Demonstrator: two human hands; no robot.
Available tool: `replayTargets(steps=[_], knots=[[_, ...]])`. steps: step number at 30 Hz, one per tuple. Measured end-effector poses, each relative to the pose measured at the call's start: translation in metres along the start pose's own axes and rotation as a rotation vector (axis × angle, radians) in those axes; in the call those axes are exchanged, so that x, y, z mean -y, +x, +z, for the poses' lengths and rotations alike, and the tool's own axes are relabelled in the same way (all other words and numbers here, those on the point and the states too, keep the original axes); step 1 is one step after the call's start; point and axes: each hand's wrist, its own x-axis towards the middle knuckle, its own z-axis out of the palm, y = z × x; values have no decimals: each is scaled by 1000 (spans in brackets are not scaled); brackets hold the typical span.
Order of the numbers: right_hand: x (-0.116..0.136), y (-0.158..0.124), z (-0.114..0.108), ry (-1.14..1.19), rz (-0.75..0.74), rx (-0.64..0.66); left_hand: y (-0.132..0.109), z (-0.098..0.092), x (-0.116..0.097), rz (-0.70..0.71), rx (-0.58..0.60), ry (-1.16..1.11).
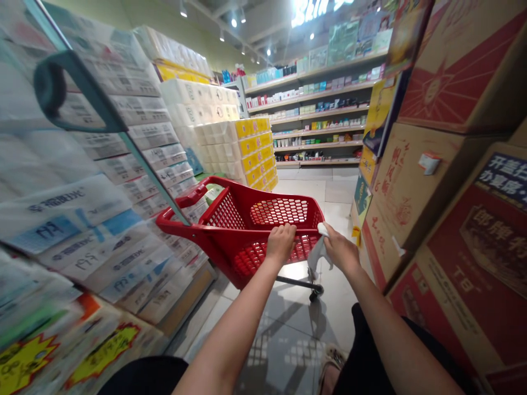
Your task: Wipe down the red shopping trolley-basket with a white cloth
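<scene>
A red shopping cart (pixel 214 241) stands across the aisle in front of me, its basket sides full of holes. My left hand (pixel 281 242) grips the near top rim, fingers curled over it. To its right, my right hand (pixel 340 247) is closed on a white cloth (pixel 317 253) at the cart's right corner, and the cloth hangs down beside the rim. A pole with a dark grey handle (pixel 88 104) rises from the cart's left end. A caster wheel (pixel 315 293) rests on the floor below the right end.
Stacked paper packs (pixel 135 126) line the left side, with yellow-and-white packs (pixel 255 151) farther back. Cardboard boxes (pixel 415 181) are piled close on the right. Shelves of small goods (pixel 313 118) stand at the back. Light floor tiles (pixel 284 340) show below the cart.
</scene>
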Motion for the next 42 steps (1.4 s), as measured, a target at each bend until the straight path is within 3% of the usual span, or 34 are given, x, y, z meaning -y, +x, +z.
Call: replayTargets(steps=[9,12,19,29,35,42], knots=[[48,-14,14,54,-255,-44,1,2,-8,-1,-33,-6],[39,-12,9,49,-285,-55,1,0,-8,7,-28,-13],[-6,-1,-5,-1,19,7,0,-4,-10,9,1,-21],[51,-15,15,83,-276,-16,1,-5,-15,-27,7,37],[31,-12,6,19,-365,-119,1,-6,-12,10,-6,35],[18,-12,11,-51,-203,-293,2,-4,-12,1,3,14]])
